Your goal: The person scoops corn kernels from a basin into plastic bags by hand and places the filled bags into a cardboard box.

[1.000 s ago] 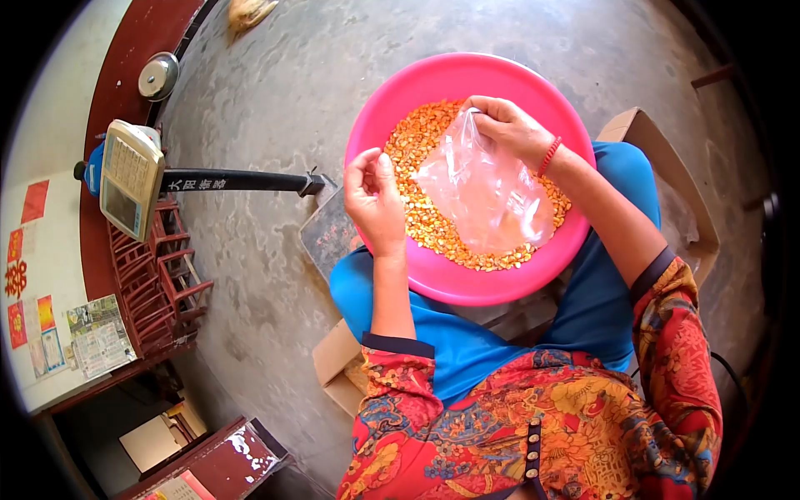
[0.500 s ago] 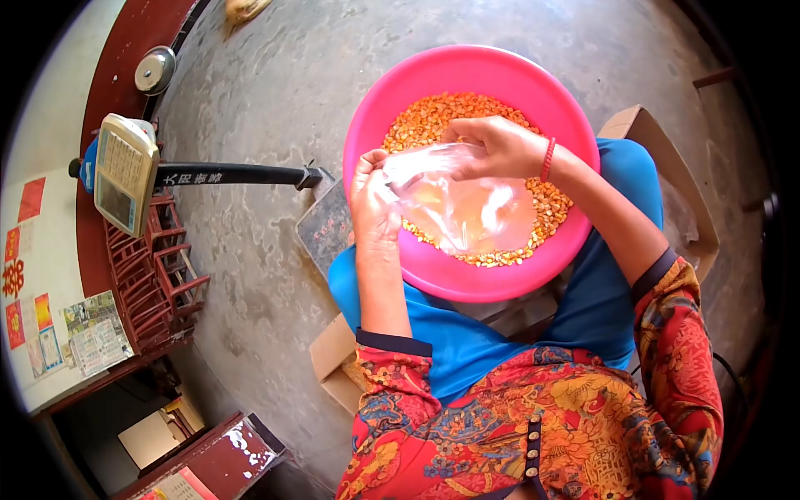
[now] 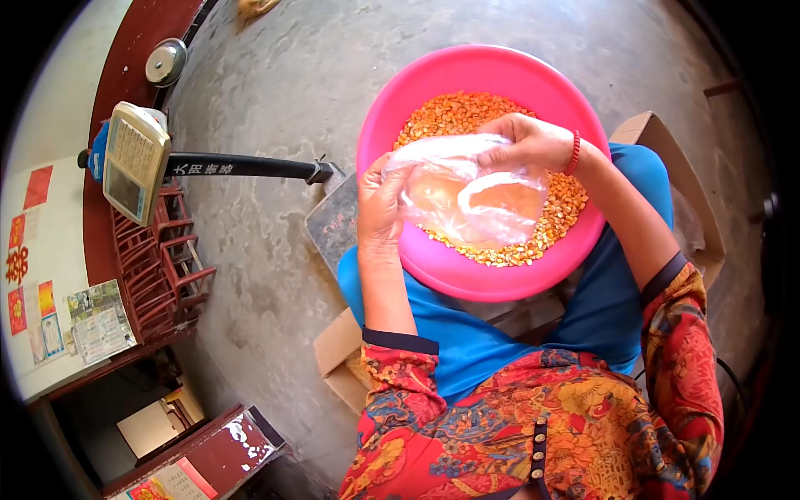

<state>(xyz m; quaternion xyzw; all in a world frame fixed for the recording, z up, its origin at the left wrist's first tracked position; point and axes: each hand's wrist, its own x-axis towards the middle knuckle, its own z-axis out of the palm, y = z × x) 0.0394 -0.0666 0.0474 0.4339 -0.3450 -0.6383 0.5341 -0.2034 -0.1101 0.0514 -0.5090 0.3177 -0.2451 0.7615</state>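
Note:
A pink basin (image 3: 475, 283) holds orange corn kernels (image 3: 442, 118) in front of my knees. Over the kernels, a clear plastic bag (image 3: 483, 208) is stretched between my hands. My left hand (image 3: 382, 200) pinches the bag's left edge near the basin's left rim. On the other side, my right hand (image 3: 532, 143), with a red beaded bracelet at the wrist, grips its upper right edge. The bag hides part of the kernels, which show around its lower and right sides.
A scale display (image 3: 136, 162) on a black pole rises at the left, its platform (image 3: 333, 218) beside the basin. Cardboard boxes (image 3: 343, 354) lie near both my legs. Red wooden stools (image 3: 167, 267) and a maroon table (image 3: 200, 454) are at the left.
My left hand has taken hold of the bag's left edge. My right hand has moved down a little, and the bag's upper edge is now spread across between both hands.

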